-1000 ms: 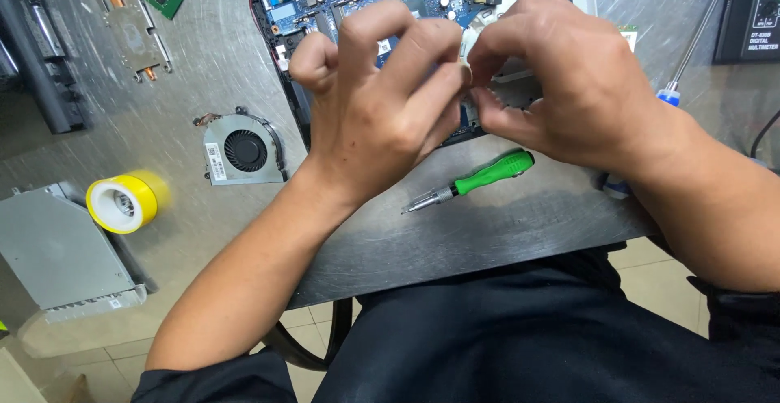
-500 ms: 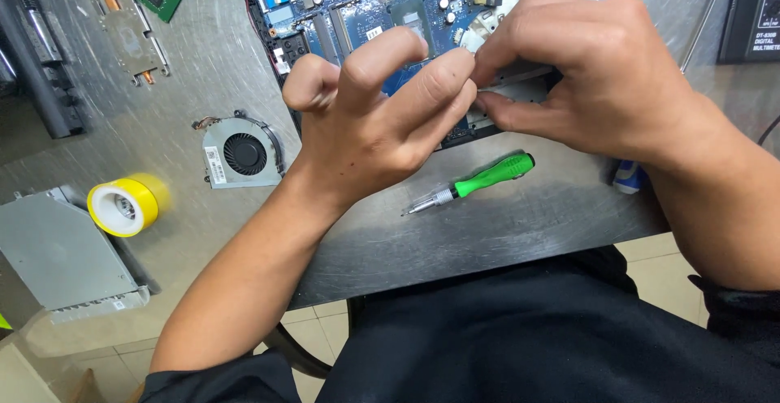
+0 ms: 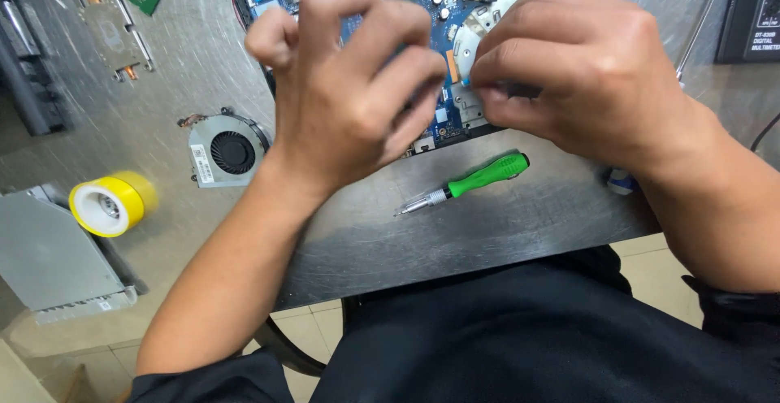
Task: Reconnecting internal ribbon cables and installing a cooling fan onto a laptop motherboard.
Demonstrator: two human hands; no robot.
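Both hands hover over a blue circuit board (image 3: 422,13) at the far edge of the metal table (image 3: 504,224). The left hand (image 3: 349,86) is curled, fingers bent inward; what they grip I cannot tell. The right hand (image 3: 581,70) pinches its fingertips together on something small and hidden. A green-handled screwdriver (image 3: 467,182) lies just below them, a cooling fan (image 3: 226,149) and yellow tape roll (image 3: 110,204) off left.
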